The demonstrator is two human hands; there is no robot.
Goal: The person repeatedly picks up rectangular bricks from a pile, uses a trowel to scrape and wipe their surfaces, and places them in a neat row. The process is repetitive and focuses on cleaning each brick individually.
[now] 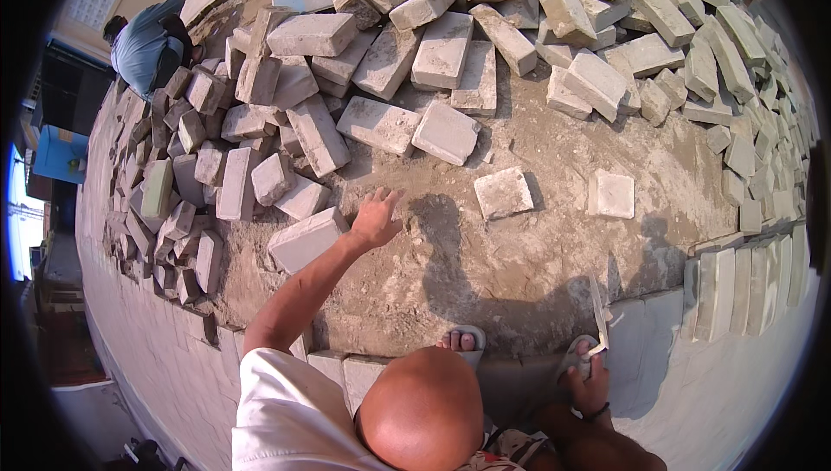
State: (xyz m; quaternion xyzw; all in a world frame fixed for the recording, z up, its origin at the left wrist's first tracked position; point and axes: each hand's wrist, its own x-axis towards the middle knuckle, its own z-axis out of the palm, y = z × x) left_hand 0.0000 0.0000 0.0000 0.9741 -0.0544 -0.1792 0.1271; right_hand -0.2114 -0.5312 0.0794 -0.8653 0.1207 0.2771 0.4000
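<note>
My left hand (pixel 378 217) is stretched out over the bare soil with its fingers apart and nothing in them. Just beside its wrist lies a pale grey block (pixel 309 239), partly behind my forearm. Low on the right, my right hand (pixel 590 386) is closed round the handle of what looks like a trowel (pixel 598 305), its thin pale blade seen nearly edge-on and pointing away from me. Two squarish blocks, one nearer the middle (pixel 504 193) and one farther right (pixel 613 194), lie apart on the soil ahead.
Loose blocks (pixel 381 125) are heaped from the left across the back to the right. Paving (pixel 727 376) borders the soil, with blocks standing in a row (pixel 740 289) at right. My knee (pixel 420 410) and sandalled feet are close in. Another person (pixel 147 47) bends at far left.
</note>
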